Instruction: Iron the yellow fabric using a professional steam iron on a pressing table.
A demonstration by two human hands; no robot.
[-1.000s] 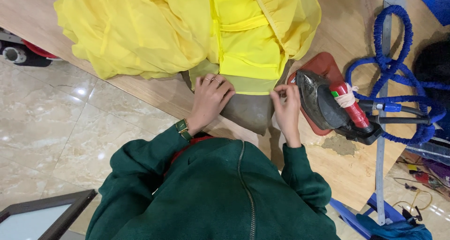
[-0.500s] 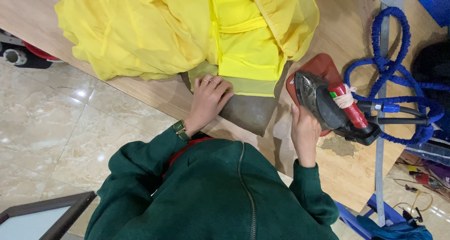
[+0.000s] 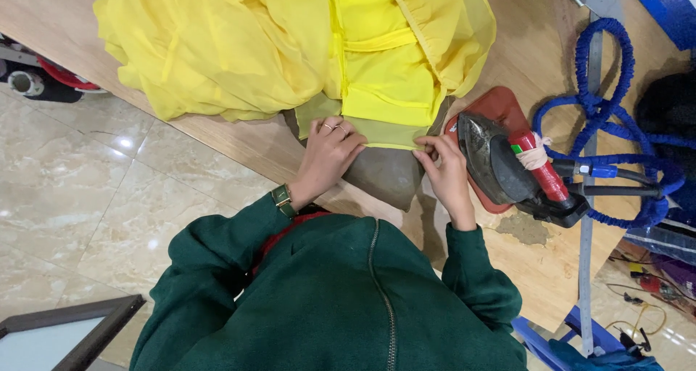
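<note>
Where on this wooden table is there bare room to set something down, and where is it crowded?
Bare table shows left of the yellow garment, and a strip runs between garment and blue hose. Some shows near the corner below the iron. It is crowded at the hem, where the left hand and right hand work beside the iron.

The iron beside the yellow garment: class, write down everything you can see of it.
The iron is dark grey metal with a red handle wrapped in pale cloth strips near its rear. It lies flat on a red pad on the wooden table, nose pointing away from the person. Black fittings and a coiled blue hose join at its rear. The right hand is just beside its left edge; whether they touch is unclear.
</note>
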